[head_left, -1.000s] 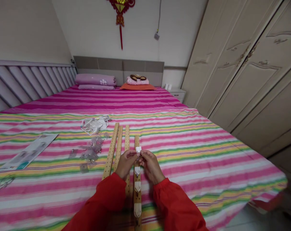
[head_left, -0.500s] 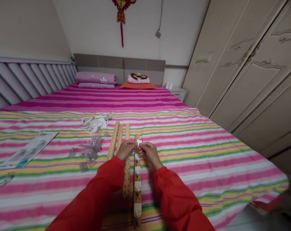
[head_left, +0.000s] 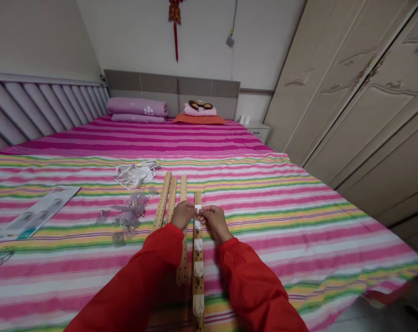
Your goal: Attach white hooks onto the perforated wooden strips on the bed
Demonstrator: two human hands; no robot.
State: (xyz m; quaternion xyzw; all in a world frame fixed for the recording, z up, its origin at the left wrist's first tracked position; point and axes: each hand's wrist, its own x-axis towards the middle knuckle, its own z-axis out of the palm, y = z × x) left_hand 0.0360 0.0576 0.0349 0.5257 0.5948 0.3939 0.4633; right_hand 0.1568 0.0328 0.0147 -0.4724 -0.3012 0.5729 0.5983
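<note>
Between my two hands is a small white hook (head_left: 198, 209), set against the upper part of a wooden strip with holes (head_left: 198, 197). My left hand (head_left: 183, 215) pinches the hook's left side. From the right, the fingertips of my right hand (head_left: 214, 221) close on its other edge. Below it, several white hooks sit in a row down the same strip, the nearest one (head_left: 198, 305) close to my body. Three more wooden strips (head_left: 162, 201) lie to the left, one partly under my left hand and sleeve.
Small clear plastic packets (head_left: 131, 213) lie left of the strips, with a pile of clear and white packaging (head_left: 136, 174) beyond. A long hook package (head_left: 38, 212) and a thin wire-like bundle (head_left: 0, 257) lie farther left on the striped bedspread (head_left: 281, 221). A wardrobe (head_left: 361, 106) stands right.
The white hook has come down, from raised and tilted between my fingers to lying against the strip, lined up above the others. The view has tilted down slightly.
</note>
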